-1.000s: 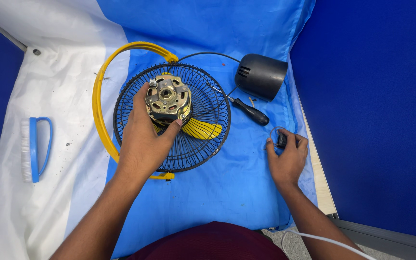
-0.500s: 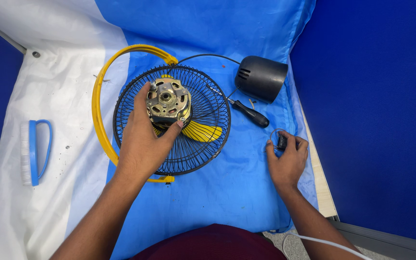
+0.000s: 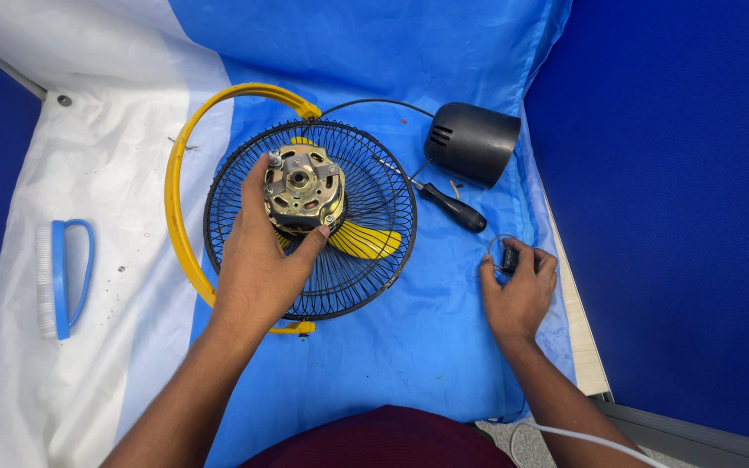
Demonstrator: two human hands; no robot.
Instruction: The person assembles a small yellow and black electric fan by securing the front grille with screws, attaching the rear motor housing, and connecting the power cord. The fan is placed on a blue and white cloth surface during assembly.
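A brass-coloured fan motor (image 3: 302, 189) sits shaft-up on the round black wire guard (image 3: 374, 251), wrapped by the left grip (image 3: 262, 260), while a small black switch (image 3: 510, 257) lies under the right grip (image 3: 520, 290).

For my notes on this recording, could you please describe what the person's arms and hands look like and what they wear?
Both forearms are bare, with no sleeves in view. The left hand and right hand wear no gloves, and no rings, watch or bracelet can be seen. A fingernail on the left hand looks painted pink. A dark red garment shows at the bottom edge.
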